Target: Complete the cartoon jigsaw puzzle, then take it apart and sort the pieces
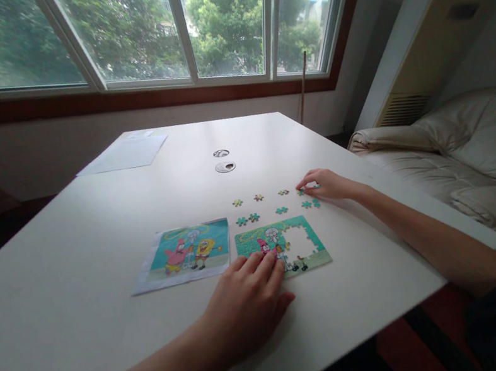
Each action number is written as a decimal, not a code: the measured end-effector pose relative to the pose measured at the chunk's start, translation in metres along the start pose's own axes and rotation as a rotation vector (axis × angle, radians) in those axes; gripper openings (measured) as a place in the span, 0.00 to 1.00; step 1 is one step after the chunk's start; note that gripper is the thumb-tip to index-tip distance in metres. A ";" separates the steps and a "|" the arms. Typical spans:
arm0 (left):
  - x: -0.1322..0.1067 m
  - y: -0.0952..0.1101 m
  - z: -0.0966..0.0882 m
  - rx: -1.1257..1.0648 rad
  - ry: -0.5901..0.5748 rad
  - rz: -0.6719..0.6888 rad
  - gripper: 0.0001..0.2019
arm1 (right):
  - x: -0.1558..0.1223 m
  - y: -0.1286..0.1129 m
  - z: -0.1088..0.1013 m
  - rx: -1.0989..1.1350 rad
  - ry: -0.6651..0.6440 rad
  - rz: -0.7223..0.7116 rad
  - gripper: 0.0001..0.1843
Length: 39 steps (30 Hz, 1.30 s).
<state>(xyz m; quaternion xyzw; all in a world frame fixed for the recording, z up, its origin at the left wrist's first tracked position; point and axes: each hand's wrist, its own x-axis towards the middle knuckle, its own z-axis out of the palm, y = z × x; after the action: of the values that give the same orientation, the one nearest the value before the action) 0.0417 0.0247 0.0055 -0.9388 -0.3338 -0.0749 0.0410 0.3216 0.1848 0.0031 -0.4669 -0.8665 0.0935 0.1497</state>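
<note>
A cartoon jigsaw puzzle (249,246) lies partly put together on the white table, with a gap in its right half. My left hand (248,294) rests on its lower left part, fingers stretched out flat. Beyond the puzzle, my right hand (325,185) has thumb and fingertips closed on a small green puzzle piece (301,192), which they partly hide. Loose pieces lie in two rows nearby, among them a yellow-green piece (237,202) and a teal piece (282,210). Left of the puzzle is a printed picture sheet (192,251) with the same cartoon figures.
Further back on the white table (76,273) are two round cable-hole covers (225,167) and some white papers (127,153). A beige leather sofa (419,149) stands to the right, near a tall air conditioner (419,40). Windows line the far wall.
</note>
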 end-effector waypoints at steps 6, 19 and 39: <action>0.000 0.000 -0.001 0.006 -0.017 -0.005 0.18 | 0.003 -0.002 -0.006 -0.075 -0.091 0.072 0.08; -0.002 0.004 0.000 0.038 -0.014 -0.011 0.20 | -0.009 -0.032 -0.006 0.521 -0.091 0.024 0.16; -0.004 0.004 -0.001 0.044 -0.025 -0.013 0.21 | -0.027 -0.086 0.003 0.792 -0.261 0.085 0.15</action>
<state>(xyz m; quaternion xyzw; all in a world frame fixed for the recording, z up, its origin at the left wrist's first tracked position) 0.0415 0.0190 0.0060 -0.9363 -0.3421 -0.0562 0.0572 0.2676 0.1151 0.0217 -0.3929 -0.7553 0.4838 0.2027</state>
